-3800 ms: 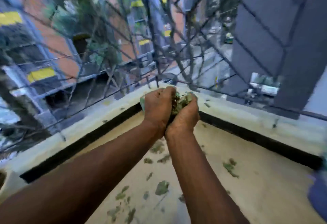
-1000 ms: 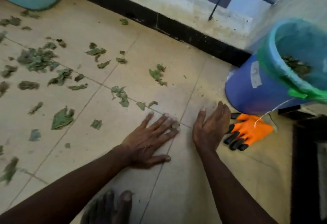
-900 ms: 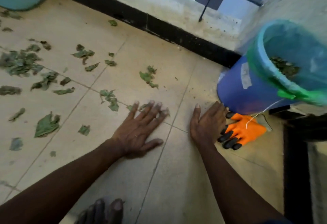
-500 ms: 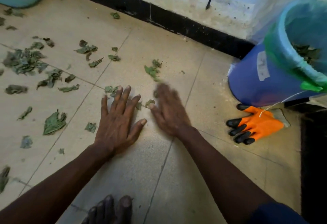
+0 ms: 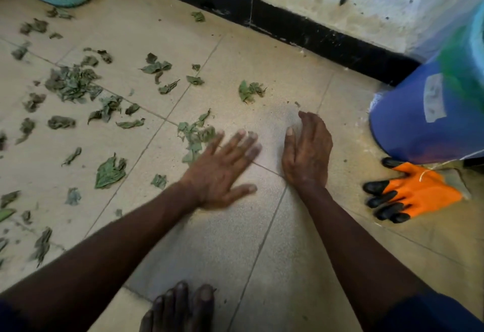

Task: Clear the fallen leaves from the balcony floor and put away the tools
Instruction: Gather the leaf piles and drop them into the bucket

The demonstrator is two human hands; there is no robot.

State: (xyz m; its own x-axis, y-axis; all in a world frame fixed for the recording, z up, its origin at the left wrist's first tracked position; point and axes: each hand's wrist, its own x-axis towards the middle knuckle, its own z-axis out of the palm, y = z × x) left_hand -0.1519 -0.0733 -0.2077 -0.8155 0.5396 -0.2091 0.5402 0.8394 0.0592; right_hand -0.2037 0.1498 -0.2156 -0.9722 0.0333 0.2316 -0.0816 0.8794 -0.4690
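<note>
Many leaves (image 5: pixel 73 82) lie scattered over the balcony floor (image 5: pixel 235 253), thickest to your left, and one clump (image 5: pixel 195 137) sits right at the fingertips of your left hand (image 5: pixel 222 169). That hand lies flat on the tile, fingers straight and spread, gripping nothing; your right hand (image 5: pixel 306 153) stands on its edge just beside it, fingers together, also empty. You look to be in the gathering step, raking loose leaves into a heap between your hands. Next, sweep the left hand's clump toward the right palm, cup both under it, and lift it to the lined bucket (image 5: pixel 419 122) on your right. The orange glove (image 5: pixel 413 192) lies by the bucket's foot, not yet put away
</note>
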